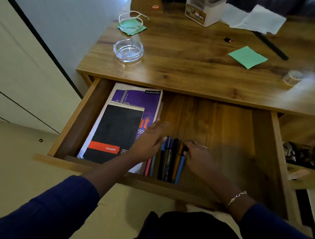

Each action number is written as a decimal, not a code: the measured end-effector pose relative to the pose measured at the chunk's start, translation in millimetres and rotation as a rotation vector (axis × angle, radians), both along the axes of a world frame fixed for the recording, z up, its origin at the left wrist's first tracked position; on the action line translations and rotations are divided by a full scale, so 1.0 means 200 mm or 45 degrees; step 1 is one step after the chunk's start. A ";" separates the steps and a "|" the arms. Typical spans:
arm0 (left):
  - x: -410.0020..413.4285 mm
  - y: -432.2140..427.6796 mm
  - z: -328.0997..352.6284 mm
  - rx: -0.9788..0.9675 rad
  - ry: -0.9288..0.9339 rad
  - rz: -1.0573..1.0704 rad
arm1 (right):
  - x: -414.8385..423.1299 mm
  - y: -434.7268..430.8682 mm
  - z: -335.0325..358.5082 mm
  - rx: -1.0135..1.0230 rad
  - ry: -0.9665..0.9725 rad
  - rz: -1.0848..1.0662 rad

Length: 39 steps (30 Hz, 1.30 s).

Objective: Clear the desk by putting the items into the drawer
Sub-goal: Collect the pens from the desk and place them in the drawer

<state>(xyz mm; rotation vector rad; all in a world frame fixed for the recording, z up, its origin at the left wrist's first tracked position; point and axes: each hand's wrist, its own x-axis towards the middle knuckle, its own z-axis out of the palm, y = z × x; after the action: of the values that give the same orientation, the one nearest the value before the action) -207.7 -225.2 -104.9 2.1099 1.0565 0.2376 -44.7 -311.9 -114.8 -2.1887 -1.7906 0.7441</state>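
Both hands sit inside the pulled-out wooden drawer. Left hand lies flat and open, fingers spread, palm down on the edge of the purple-covered notebook, gripping nothing. Right hand is curled, fingertips pinched on the upper ends of a row of pens and markers; whether it actually grips one or only nudges them cannot be told.

Step in hand, by judgement: tidying the pens into a neat row beside the notebooks. A black spiral pad with an orange band lies on top of the purple one, at the drawer's left side.

Task roughly midway. Still on the wooden bench: clear glass ashtray, green sticky-note pad, long black pen, white loose papers, green mask with white loops.

Next move likely calls for letting go of the pens, lifting out, and reaching up for one of these. Ashtray looks heavy and slick; it wants a firm grip.
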 end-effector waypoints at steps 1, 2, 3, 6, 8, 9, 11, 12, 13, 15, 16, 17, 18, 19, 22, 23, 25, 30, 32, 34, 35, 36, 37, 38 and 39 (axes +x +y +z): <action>-0.01 -0.03 0.01 0.016 -0.013 -0.010 | -0.03 -0.02 0.01 -0.004 -0.012 -0.007; -0.01 -0.06 0.03 0.030 -0.020 -0.018 | -0.05 -0.04 0.02 -0.004 -0.024 -0.009; -0.02 -0.10 0.04 0.049 -0.020 -0.025 | -0.08 -0.07 0.03 -0.006 -0.034 -0.014; -0.07 -0.19 0.08 0.149 -0.023 -0.017 | -0.17 -0.13 0.08 -0.024 -0.053 -0.054; -0.09 -0.23 0.09 0.253 -0.014 -0.006 | -0.22 -0.16 0.10 -0.015 -0.058 -0.084; -0.10 -0.24 0.09 0.304 -0.009 -0.009 | -0.24 -0.18 0.11 -0.004 -0.061 -0.096; -0.12 -0.28 0.08 0.362 0.001 -0.016 | -0.28 -0.21 0.13 0.047 -0.075 -0.116; -0.13 -0.29 0.07 0.380 0.012 -0.034 | -0.29 -0.23 0.13 0.092 -0.091 -0.122; -0.14 -0.30 0.06 0.407 0.036 -0.064 | -0.31 -0.25 0.14 0.150 -0.121 -0.121; -0.16 -0.32 0.05 0.509 0.105 -0.121 | -0.33 -0.28 0.14 0.278 -0.208 -0.082; -0.17 -0.33 0.05 0.590 0.153 -0.152 | -0.34 -0.29 0.14 0.340 -0.255 -0.047; -0.17 -0.34 0.06 0.651 0.208 -0.178 | -0.35 -0.30 0.14 0.403 -0.302 -0.011; -0.17 -0.35 0.07 0.714 0.250 -0.186 | -0.35 -0.30 0.14 0.465 -0.346 0.009; -0.16 -0.35 0.07 0.768 0.268 -0.182 | -0.35 -0.30 0.14 0.503 -0.365 0.009; -0.15 -0.33 0.08 0.822 0.252 -0.196 | -0.34 -0.28 0.15 0.512 -0.348 0.029; -0.14 -0.32 0.08 0.826 0.247 -0.207 | -0.33 -0.27 0.16 0.509 -0.356 0.056; -0.12 -0.27 0.09 0.828 0.256 -0.230 | -0.31 -0.24 0.17 0.496 -0.381 0.127; -0.07 -0.13 0.09 0.780 0.279 -0.301 | -0.21 -0.13 0.20 0.462 -0.469 0.342; -0.07 -0.09 0.10 0.707 0.194 -0.273 | -0.17 -0.06 0.19 0.451 -0.562 0.428; -0.08 -0.04 0.10 0.712 0.101 -0.242 | -0.13 0.02 0.18 0.457 -0.641 0.456; -0.08 -0.02 0.09 0.730 0.110 -0.260 | -0.11 0.06 0.18 0.455 -0.676 0.448; -0.07 0.01 0.08 0.749 0.160 -0.294 | -0.08 0.10 0.18 0.435 -0.708 0.430; -0.06 0.04 0.07 0.772 0.242 -0.321 | -0.06 0.13 0.19 0.401 -0.733 0.401; -0.04 0.08 0.07 0.793 0.331 -0.325 | -0.04 0.17 0.20 0.379 -0.748 0.366; -0.01 0.12 0.08 0.801 0.405 -0.310 | -0.02 0.20 0.21 0.373 -0.756 0.338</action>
<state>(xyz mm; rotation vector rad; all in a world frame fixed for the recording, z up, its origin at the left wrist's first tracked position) -209.8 -201.0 -88.3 2.8956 0.9669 0.1237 -48.9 -271.3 -72.9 -2.1260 -2.3111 -0.1640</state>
